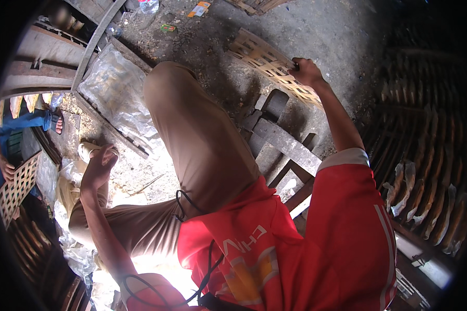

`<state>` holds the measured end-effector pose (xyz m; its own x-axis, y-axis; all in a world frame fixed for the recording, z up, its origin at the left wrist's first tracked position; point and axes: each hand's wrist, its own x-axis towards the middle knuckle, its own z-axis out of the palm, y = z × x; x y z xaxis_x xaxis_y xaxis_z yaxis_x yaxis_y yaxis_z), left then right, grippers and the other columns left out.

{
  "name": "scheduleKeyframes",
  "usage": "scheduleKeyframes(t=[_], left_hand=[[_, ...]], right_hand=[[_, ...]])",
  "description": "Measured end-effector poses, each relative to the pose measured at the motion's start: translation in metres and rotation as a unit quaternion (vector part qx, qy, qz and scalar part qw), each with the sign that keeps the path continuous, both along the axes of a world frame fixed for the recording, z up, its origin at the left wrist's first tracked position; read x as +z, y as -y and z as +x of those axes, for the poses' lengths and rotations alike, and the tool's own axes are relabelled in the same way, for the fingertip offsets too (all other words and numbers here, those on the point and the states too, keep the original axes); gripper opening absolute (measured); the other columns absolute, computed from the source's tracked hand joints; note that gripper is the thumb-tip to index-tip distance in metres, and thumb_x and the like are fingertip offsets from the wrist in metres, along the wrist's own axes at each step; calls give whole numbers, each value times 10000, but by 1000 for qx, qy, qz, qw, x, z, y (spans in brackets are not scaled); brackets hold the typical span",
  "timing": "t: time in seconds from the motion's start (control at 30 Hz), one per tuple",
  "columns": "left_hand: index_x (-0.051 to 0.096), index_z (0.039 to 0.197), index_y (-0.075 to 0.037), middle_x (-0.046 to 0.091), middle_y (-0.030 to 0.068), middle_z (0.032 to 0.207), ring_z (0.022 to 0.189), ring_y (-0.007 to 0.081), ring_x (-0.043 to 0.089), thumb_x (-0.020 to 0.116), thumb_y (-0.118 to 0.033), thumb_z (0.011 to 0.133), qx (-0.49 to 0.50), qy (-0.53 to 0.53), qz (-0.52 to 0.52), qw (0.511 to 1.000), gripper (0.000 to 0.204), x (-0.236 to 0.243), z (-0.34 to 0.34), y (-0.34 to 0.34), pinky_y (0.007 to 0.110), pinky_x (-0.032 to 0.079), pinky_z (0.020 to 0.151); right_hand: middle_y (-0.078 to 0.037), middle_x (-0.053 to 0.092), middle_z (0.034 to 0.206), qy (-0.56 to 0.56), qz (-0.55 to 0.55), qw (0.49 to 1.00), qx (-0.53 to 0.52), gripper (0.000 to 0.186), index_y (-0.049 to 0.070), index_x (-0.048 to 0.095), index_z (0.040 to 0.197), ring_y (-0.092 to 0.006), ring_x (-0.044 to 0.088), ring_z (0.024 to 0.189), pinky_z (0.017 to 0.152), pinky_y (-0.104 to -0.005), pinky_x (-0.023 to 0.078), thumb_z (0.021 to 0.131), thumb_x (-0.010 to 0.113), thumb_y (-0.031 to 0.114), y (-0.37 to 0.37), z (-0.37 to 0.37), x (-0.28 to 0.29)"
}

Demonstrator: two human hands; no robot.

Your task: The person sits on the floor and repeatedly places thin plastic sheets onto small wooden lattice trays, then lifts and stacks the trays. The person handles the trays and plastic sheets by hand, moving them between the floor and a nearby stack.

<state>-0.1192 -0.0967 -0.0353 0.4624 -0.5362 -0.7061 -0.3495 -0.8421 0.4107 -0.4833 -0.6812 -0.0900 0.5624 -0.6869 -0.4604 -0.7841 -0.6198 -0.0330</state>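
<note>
"Lattice panel out to the right. Why is it gripped at the edge?"

"Its rim is the easiest part to wrap fingers around, I'd say. The right hand is curled over the upper edge, toward one end, pinching it. Something dark shows at the fingers, too small to name."

"And where exactly is the panel?"

"Slanted above the grey floor, beyond the dark block on the low wooden frame. I can't tell whether its lower edge rests on anything. The straight arm probably keeps it clear of the raised knee."

"What's the left hand for, then?"

"It hangs by the pale shoe, well away from the panel. Whether it's spread or pressed together I can't tell; its fingers are partly hidden. The panel looks light enough for one hand, which may be why this one is spared."

"Another person's at work too?"

"Yes, at the far left: a co-worker's hand is at the top edge of a second lattice, likely for the same reason."

"And the plastic sheet?"

"Spread beside the knee, perhaps to keep something off the dirt."
</note>
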Motion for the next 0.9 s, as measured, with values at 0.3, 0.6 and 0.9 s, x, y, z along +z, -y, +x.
scheduleKeyframes(t=[0.3, 0.6, 0.9], left_hand=[[462, 1457, -112, 562, 291, 1365, 1320, 392, 532, 621, -291, 996, -3, -10, -51, 999, 519, -10, 4, -14, 442, 449, 1084], [460, 1464, -126, 554, 296, 1374, 1324, 390, 528, 612, -296, 1002, 1, 0, -14, 1000, 515, 3, 8, 6, 441, 459, 1071], [347, 1543, -130, 489, 203, 1484, 1331, 416, 490, 252, -695, 1005, 371, -23, -290, 882, 785, 45, 30, 19, 554, 395, 1093]], right_hand=[[-214, 727, 1052, 136, -57, 988, -40, 409, 73, 709, 1155, -367, 703, 1010, 915, -461, 540, 881, 688, 376, 11, 5, 20], [-123, 695, 715, 487, -67, 871, 4, 277, -5, 718, 876, -196, 698, 690, 672, -349, 542, 880, 687, 270, -27, 92, 123], [-47, 631, 856, 684, 45, 698, 208, 228, 7, 613, 886, -130, 593, 856, 734, -296, 495, 866, 769, 173, -111, 219, 170]])
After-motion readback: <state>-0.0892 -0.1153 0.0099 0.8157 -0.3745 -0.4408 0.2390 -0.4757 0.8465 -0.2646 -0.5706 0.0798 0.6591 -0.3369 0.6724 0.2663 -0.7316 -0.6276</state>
